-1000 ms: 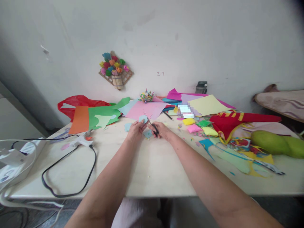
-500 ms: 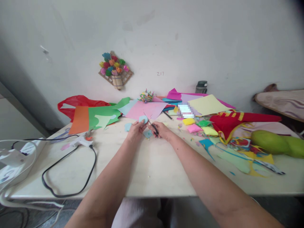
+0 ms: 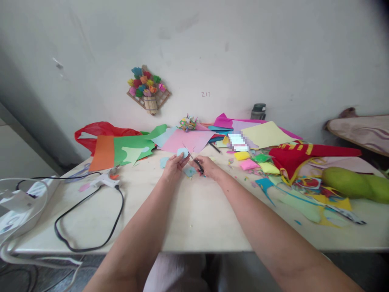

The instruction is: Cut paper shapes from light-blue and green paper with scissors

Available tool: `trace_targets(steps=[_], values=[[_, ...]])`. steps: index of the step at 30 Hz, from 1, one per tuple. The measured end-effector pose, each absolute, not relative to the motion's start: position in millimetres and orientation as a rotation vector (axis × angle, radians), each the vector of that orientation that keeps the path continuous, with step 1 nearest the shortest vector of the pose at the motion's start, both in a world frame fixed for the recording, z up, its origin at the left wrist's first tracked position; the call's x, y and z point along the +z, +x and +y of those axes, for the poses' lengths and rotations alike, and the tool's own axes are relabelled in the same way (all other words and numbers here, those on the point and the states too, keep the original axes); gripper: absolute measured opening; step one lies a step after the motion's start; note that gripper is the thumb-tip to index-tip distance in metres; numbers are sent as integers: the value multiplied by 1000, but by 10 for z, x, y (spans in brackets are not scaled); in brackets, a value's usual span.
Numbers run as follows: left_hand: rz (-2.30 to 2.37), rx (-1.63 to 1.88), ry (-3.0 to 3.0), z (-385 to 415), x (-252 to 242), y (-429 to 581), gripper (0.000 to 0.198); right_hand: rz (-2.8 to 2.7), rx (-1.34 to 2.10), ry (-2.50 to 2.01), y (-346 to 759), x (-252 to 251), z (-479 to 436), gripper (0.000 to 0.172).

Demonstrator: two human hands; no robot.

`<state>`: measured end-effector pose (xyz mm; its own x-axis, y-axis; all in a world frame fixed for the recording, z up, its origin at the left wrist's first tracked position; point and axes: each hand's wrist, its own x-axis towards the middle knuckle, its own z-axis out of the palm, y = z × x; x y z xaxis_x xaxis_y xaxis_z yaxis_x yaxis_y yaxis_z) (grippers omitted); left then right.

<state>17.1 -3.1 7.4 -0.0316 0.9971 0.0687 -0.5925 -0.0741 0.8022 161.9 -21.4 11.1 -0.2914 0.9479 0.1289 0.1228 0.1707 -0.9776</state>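
Both my arms reach to the middle of a pale table [image 3: 194, 215]. My left hand [image 3: 174, 166] pinches a small light blue paper piece [image 3: 182, 153], held just above the tabletop. My right hand [image 3: 208, 166] is closed round black-handled scissors [image 3: 196, 161], whose blades point up and left into the blue piece. More light blue offcuts [image 3: 189, 172] lie under and between the hands, and another blue scrap [image 3: 163, 162] lies left of my left hand.
Coloured paper sheets [image 3: 188, 140] cover the table's far side. A glue gun [image 3: 105, 181] with a black cord [image 3: 88, 219] lies left. Small coloured pads [image 3: 247, 164], red and yellow cuttings [image 3: 291, 158] and a green gourd-shaped object [image 3: 352, 184] lie right. A paper flower basket [image 3: 147, 90] hangs on the wall.
Hardly anything differs: both hands stay in place with the paper and scissors, and the view shifts only a trace.
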Motion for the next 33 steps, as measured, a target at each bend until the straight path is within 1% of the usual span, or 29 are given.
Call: trace_targets(steps=[5, 33], values=[[684, 1511, 772, -13, 58, 158, 6, -1588, 1225, -1051, 1612, 89, -188, 28], [740, 1538, 705, -27, 102, 136, 8, -1604, 1315, -1017, 1638, 40, -141, 26]])
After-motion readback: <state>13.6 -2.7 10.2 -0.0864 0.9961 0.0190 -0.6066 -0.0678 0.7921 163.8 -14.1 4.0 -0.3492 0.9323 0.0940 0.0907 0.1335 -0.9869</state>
